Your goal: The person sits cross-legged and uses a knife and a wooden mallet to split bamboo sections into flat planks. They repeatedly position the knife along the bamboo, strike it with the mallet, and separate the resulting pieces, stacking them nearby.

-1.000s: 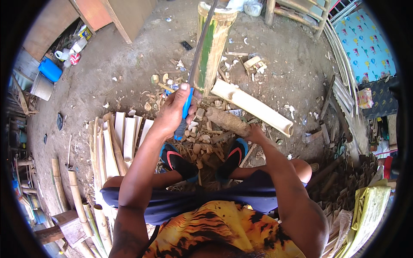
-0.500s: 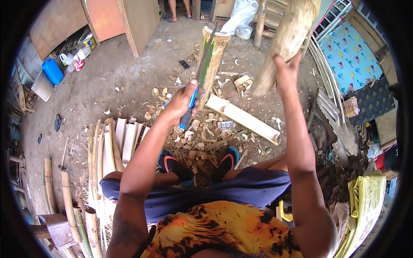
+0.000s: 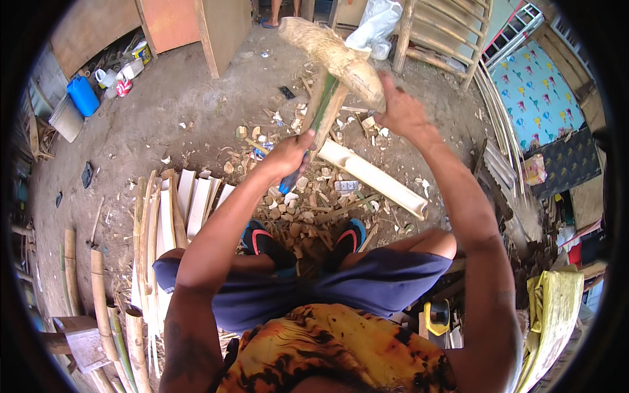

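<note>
My left hand point(image 3: 290, 157) is wrapped round the handle of a large knife; the blue butt of the knife point(image 3: 286, 186) shows below my fist. Its dark blade lies along an upright bamboo piece point(image 3: 335, 105) with a green strip, and the blade's far end is hidden. My right hand point(image 3: 407, 110) grips the near end of a thick, frayed wooden club point(image 3: 327, 52). That club lies across the top of the bamboo, covering it; whether it touches the blade I cannot tell.
A split bamboo half point(image 3: 375, 179) lies on the dirt floor among wood chips point(image 3: 304, 213). Split slats point(image 3: 187, 203) lean at left, near bamboo poles point(image 3: 101, 295). A yellow-handled tool point(image 3: 435, 318) is by my right thigh. Another person's legs point(image 3: 283, 12) show at the back.
The wooden club has swung down and left, from raised at the right to across the bamboo's top. My right hand moved left with it. My left hand stays on the knife, nearly in place.
</note>
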A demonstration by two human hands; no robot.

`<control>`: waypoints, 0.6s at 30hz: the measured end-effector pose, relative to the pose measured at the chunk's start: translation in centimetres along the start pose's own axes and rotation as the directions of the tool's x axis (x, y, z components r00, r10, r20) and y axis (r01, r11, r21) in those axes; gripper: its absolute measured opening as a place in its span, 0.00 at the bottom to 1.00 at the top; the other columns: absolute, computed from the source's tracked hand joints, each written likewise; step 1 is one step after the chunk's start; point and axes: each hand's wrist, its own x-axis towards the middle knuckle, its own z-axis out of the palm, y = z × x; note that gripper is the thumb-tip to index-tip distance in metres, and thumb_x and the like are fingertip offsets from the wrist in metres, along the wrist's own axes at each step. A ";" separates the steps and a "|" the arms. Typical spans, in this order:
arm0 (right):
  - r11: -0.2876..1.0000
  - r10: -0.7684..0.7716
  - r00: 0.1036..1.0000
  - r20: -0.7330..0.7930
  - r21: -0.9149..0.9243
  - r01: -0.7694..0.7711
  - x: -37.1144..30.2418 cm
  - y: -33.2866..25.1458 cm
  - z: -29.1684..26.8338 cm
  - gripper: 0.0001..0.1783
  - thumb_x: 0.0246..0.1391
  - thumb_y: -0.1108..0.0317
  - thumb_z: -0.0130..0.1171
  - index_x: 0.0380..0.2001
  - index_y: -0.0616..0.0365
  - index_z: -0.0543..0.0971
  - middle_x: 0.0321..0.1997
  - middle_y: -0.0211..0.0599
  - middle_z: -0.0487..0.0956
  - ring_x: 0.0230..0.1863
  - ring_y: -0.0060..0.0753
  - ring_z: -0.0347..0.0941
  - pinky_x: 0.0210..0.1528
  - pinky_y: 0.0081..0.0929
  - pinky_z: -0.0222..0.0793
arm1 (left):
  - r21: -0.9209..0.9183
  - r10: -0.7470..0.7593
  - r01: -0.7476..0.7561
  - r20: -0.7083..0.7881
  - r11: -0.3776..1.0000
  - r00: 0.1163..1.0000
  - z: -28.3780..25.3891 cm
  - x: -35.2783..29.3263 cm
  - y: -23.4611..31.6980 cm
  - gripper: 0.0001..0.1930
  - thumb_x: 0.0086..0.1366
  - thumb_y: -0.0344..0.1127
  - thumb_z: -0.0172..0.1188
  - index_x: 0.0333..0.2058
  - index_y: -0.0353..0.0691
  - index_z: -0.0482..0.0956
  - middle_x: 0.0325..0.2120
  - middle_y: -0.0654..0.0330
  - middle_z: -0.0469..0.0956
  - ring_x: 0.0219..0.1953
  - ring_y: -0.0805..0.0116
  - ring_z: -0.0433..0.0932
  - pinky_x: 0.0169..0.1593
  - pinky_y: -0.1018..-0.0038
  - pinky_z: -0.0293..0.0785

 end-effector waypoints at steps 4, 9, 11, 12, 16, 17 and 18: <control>0.980 -0.022 0.988 -0.156 0.193 0.052 0.8 2.8 4.7 0.58 0.46 0.60 0.73 0.75 0.47 0.50 0.51 0.62 0.82 0.48 0.59 0.82 0.52 0.49 0.82 | 0.157 0.030 -0.016 -0.087 0.988 0.996 -0.5 0.8 -3.6 0.36 0.76 0.65 0.40 0.49 0.30 0.72 0.24 0.63 0.70 0.21 0.74 0.72 0.26 0.71 0.73; 0.801 0.131 0.863 -0.488 0.565 0.198 0.4 0.1 -3.3 0.53 0.50 0.63 0.72 0.73 0.56 0.50 0.50 0.62 0.82 0.45 0.53 0.85 0.49 0.42 0.85 | 0.364 0.161 -0.079 -0.199 0.928 0.967 -0.6 4.3 -8.4 0.36 0.77 0.60 0.38 0.56 0.25 0.70 0.42 0.33 0.79 0.46 0.34 0.79 0.51 0.52 0.74; 0.625 0.145 0.750 -0.645 0.647 0.436 0.7 -1.7 -2.8 0.50 0.53 0.65 0.70 0.71 0.57 0.51 0.48 0.59 0.82 0.45 0.51 0.84 0.45 0.40 0.85 | 0.359 0.159 -0.078 -0.203 0.930 0.966 -0.9 5.6 -10.7 0.35 0.77 0.59 0.38 0.57 0.25 0.70 0.44 0.29 0.79 0.51 0.29 0.77 0.55 0.50 0.72; 0.704 0.120 0.875 -0.468 0.662 0.258 0.8 -2.6 -0.6 0.50 0.52 0.66 0.71 0.71 0.59 0.52 0.49 0.59 0.81 0.47 0.51 0.83 0.50 0.41 0.83 | 0.345 0.208 -0.127 -0.209 0.930 0.955 -1.0 6.2 -12.1 0.35 0.77 0.59 0.39 0.57 0.25 0.70 0.43 0.28 0.79 0.51 0.29 0.77 0.55 0.50 0.72; 0.924 -0.011 0.854 0.521 0.331 -0.191 -0.1 -4.2 14.9 0.54 0.45 0.62 0.74 0.71 0.60 0.55 0.51 0.62 0.80 0.49 0.57 0.81 0.56 0.43 0.77 | 0.596 0.028 0.109 -0.215 0.796 0.976 1.0 6.4 -19.2 0.31 0.76 0.55 0.43 0.54 0.26 0.70 0.38 0.28 0.80 0.47 0.28 0.78 0.52 0.44 0.73; 0.843 -0.051 0.862 0.505 0.484 -0.234 -0.2 -3.4 18.1 0.54 0.44 0.61 0.74 0.71 0.57 0.56 0.53 0.63 0.80 0.52 0.57 0.80 0.59 0.42 0.75 | 0.540 0.079 0.080 -0.265 0.838 0.961 0.8 5.7 -21.1 0.29 0.75 0.54 0.45 0.51 0.26 0.70 0.37 0.29 0.80 0.43 0.28 0.80 0.48 0.41 0.75; 0.852 -0.038 0.925 0.378 0.496 -0.168 -0.3 -3.3 20.8 0.54 0.44 0.58 0.73 0.71 0.58 0.56 0.53 0.63 0.80 0.52 0.58 0.80 0.59 0.43 0.75 | 0.608 0.147 0.077 -0.311 0.790 0.939 1.3 5.6 -22.4 0.28 0.75 0.54 0.45 0.50 0.28 0.71 0.35 0.30 0.81 0.40 0.28 0.80 0.45 0.40 0.76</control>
